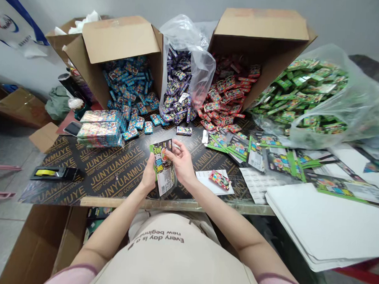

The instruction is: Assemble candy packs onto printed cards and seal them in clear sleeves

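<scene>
Between my hands, just above the table's front half, is a black-and-green printed flat carton (163, 166) with a white barcode panel at its lower end. My left hand (148, 173) grips its left edge, thumb on the front. My right hand (184, 163) has its fingers closed at the upper right edge; part of the carton is hidden behind them. To the right of my right wrist, a red small box (219, 179) lies on a white sheet (203, 180). Beyond my hands sits a purple small box (184, 131).
Behind stand a carton of blue boxes (129, 80), a bag of purple boxes (179, 78), a carton of red boxes (226, 93) and a bag of green boxes (308, 88). Stacked packs (99, 127) and a tape dispenser (54, 173) are left; flat cartons (279, 162) and white sheets (327, 219) right.
</scene>
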Demonstrator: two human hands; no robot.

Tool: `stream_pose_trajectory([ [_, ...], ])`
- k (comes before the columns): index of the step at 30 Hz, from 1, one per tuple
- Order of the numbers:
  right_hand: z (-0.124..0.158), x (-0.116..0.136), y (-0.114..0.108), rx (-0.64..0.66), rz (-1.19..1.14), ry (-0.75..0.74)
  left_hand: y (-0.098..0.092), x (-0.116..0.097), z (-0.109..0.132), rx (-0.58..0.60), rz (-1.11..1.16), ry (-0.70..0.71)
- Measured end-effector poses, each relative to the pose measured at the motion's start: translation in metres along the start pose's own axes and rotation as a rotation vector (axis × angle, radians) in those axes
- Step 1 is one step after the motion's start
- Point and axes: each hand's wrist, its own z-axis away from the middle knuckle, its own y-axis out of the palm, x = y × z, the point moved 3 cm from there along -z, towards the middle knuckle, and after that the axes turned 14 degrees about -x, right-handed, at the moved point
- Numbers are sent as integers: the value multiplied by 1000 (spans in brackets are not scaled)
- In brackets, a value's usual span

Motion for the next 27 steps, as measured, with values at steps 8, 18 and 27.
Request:
stream_pose_trajectory([
  [8,2,18,-11,-92,413,-457,-1,9,14,303,-84,-331],
  [18,-24,41,-19,851,1081,-703,-19,-7,13,444,-319,-2],
  [27,-43,15,-28,806,1138,-511,-48,-3,20,341,-473,11],
])
